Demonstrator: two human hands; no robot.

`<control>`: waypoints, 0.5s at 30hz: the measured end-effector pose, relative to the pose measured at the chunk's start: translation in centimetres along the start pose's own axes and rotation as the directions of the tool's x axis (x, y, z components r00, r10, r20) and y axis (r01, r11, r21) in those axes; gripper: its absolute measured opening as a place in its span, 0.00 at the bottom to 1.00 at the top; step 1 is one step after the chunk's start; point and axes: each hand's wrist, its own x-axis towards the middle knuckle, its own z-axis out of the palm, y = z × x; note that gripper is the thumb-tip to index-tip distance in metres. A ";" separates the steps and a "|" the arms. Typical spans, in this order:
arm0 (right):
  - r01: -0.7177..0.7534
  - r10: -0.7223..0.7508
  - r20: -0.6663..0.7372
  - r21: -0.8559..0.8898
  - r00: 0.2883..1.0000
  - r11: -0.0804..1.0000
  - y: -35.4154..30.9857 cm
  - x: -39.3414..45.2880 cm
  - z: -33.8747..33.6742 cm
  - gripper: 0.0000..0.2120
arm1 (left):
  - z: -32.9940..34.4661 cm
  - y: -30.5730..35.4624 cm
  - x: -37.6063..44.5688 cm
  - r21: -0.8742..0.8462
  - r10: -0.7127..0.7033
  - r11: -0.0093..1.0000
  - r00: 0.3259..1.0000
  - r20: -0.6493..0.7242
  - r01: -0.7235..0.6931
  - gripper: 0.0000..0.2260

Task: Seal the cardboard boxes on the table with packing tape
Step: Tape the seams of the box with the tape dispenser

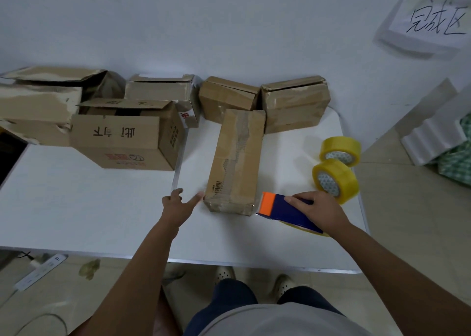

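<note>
Far left I see a crushed open box [38, 101] at the back of the white table [89, 208], w/ an open printed box [125, 142] in front of it, flaps up. Behind that, another small box [163, 91] against the wall. On the floor below the table edge, a white power strip [40, 268]. My left hand [178, 204] sits flat-ish on the table, fingers spread and relaxed, holding nothing, fingertips just beside the near left corner of the long box [235, 160]; can't tell if they touch. That long box lies lengthwise mid-table, torn old tape down its top, barcode at the near end. Behind it, two closed boxes [229, 99] and [295, 104] side by side at the wall. My right hand [318, 208] grips the blue tape dispenser [288, 212], orange end pointing at the long box's near right corner, just beside it. Right of that, two yellow tape rolls [335, 180] and [340, 151] stand on edge near the table's right side, touching. Upper right, a handwritten paper sign [433, 20] on the wall.
</note>
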 end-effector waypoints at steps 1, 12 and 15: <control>0.001 -0.001 0.001 -0.010 1.000 1.000 0.0 0.0 0.0 0.20 | -0.3 -0.1 0.0 0.017 0.001 1.000 1.000 -0.016 0.000 0.38; -0.014 0.013 0.010 0.083 1.000 0.996 0.4 -0.2 -0.3 0.18 | 5.3 -2.1 -3.4 0.608 0.689 0.153 0.525 0.499 -0.779 0.28; -0.029 0.028 0.005 0.133 1.000 0.991 0.5 -0.6 -0.6 0.16 | 4.9 -3.1 -2.3 0.613 0.647 0.129 0.535 0.543 -0.779 0.27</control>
